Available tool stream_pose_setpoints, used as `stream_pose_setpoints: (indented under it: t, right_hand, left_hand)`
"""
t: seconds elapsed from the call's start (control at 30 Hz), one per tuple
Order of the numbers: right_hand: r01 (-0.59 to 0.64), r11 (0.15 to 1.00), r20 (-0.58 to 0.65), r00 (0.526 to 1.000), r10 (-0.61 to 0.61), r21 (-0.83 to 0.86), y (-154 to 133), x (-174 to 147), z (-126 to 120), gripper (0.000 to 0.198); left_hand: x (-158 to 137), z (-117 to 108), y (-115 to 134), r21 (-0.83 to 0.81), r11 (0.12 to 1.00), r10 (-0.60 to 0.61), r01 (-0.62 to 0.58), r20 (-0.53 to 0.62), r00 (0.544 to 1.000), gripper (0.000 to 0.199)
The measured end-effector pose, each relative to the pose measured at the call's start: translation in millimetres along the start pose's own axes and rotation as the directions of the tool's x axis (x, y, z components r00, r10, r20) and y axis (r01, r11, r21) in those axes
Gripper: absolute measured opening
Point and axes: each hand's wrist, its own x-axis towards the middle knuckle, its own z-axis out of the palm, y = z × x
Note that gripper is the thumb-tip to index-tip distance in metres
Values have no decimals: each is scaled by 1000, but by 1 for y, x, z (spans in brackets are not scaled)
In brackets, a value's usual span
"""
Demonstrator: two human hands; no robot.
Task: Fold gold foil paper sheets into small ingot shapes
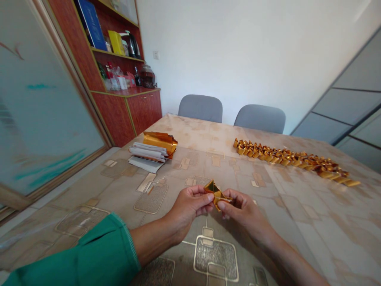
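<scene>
Between my two hands, above the table, is a small folded piece of gold foil paper (214,190). My left hand (190,204) pinches its left side between thumb and fingers. On the right side, my right hand (241,206) grips it the same way, thumb in front. Part of the folded paper is hidden behind the fingers. Farther back at the left lies a stack of foil paper sheets (159,139), gold on one face and whitish on the other, some of them curled. Rows of folded gold paper pieces (282,157) stretch across the right side of the table.
A patterned cover lies over the table (166,254). Two grey chairs (200,108) stand at its far edge by the white wall. At the left back is a reddish cabinet (119,115) with bottles, a kettle and a glass jar (147,75).
</scene>
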Motion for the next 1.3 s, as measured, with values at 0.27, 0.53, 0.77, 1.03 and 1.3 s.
stream_pose_setpoints:
  t: [0.27,0.53,0.77,1.03,1.3]
  right_hand:
    - [5,996,-97,995,-14,-91,3,-2,3,46]
    - [-7,1000,-54,999,6,-20,1,-1,3,41]
    - [-23,995,-43,999,27,102,10,-3,10,30]
    - [52,998,-51,997,-51,25,2,-4,11,34]
    - [73,997,-61,996,-72,11,16,-3,13,25]
  left_hand:
    - [-3,0,-1,51,998,-26,24,26,999,38]
    - [1,2,0,54,998,38,-38,-8,999,33]
    - [1,3,2,43,996,81,-80,-40,996,31]
    - [2,4,2,49,989,144,-142,-49,988,29]
    - [0,4,0,52,987,154,-152,-32,988,28]
